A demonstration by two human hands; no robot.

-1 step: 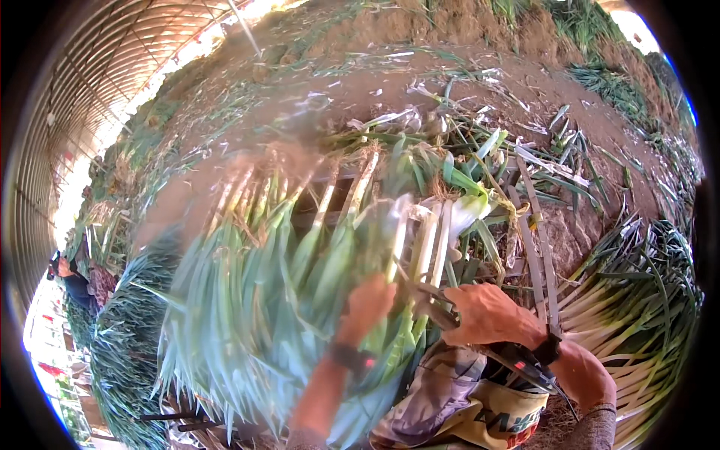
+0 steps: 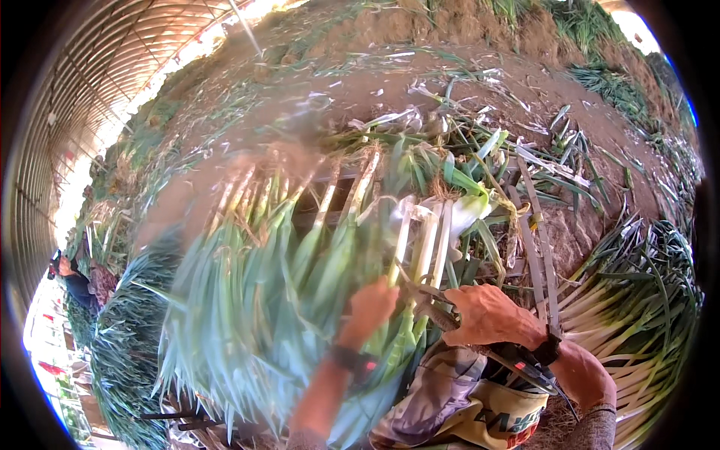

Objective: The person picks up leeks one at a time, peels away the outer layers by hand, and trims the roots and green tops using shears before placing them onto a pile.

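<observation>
A wide layer of green onions [image 2: 300,277] lies across the middle, roots away from me and leaves towards me. My left hand [image 2: 373,304] is closed around the stalk of a green onion [image 2: 400,247] at the right side of this layer. Beside it, my right hand [image 2: 491,313] is closed at a narrow, dark brownish piece [image 2: 436,309] by the stalks; what that piece is, I cannot make out. Two pale stalks [image 2: 427,244] stand out between my hands and the roots. Dark bands sit on both wrists.
Cleaned green onions with white stalks [image 2: 622,345] are piled at the right. Metal bars [image 2: 534,240] run beyond my right hand. Loose leaves litter the soil [image 2: 517,75]. Another person [image 2: 79,285] is at the far left, near a leafy heap [image 2: 131,337]. Printed cloth [image 2: 450,405] covers my lap.
</observation>
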